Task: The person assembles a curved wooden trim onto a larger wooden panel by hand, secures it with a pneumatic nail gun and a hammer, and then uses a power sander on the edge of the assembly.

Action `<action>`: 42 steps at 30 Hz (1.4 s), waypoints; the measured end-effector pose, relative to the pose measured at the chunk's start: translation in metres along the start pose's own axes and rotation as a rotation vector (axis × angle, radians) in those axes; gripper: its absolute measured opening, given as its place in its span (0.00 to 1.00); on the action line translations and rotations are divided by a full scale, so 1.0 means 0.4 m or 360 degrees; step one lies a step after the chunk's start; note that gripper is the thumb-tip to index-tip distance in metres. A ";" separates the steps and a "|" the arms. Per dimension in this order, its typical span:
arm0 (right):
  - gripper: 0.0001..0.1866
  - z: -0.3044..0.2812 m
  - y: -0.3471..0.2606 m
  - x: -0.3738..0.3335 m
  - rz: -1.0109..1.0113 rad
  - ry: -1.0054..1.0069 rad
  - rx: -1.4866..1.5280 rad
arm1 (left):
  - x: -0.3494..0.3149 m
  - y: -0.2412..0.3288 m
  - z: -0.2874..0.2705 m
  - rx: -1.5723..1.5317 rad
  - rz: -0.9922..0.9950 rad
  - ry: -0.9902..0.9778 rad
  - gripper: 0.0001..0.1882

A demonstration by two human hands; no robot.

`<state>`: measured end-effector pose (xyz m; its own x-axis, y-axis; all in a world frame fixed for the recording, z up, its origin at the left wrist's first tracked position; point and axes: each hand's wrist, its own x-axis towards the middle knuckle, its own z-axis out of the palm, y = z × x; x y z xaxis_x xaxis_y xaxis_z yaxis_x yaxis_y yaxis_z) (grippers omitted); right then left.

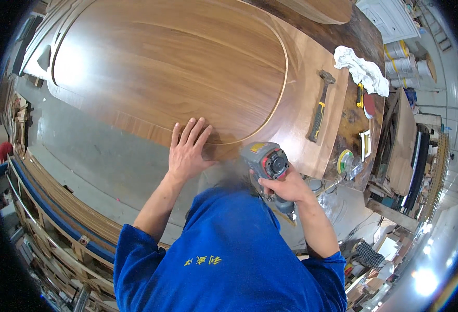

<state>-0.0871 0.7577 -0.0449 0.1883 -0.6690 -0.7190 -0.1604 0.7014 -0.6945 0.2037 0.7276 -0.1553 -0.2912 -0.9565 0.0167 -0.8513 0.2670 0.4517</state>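
My right hand is wrapped round the handle of a grey nail gun with a black round cap and red trim. The gun is over the near edge of a large wood-grained panel, close to my body. Its nose is hidden, so I cannot tell whether it touches the wood. A thin oval line with a pale rim runs round the panel. With fingers spread, my left hand rests flat on the panel's near edge, left of the gun, and holds nothing.
To the right lie a hammer with a black and yellow handle, a crumpled white cloth and a roll of greenish tape. Stacked boards stand on a rack at the left. White-and-yellow buckets are at the far right.
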 end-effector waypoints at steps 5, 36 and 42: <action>0.35 0.009 -0.039 -0.001 0.0138 -0.0009 -0.0204 | 0.001 0.001 0.004 -0.0001 0.0024 0.0008 0.54; 0.41 -0.776 0.343 -0.029 0.0347 0.2454 -0.0726 | 0.026 0.088 0.017 0.0197 0.0425 -0.0159 0.34; 0.52 -0.820 0.334 -0.078 0.0264 0.2224 -0.0171 | 0.097 0.237 0.067 0.0374 0.0404 -0.0442 0.37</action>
<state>-0.4321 0.7917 -0.1234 -0.9321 -0.3148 -0.1790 -0.1692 0.8155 -0.5535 0.1000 0.7190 -0.1358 -0.5827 -0.7980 -0.1537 -0.8044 0.5395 0.2486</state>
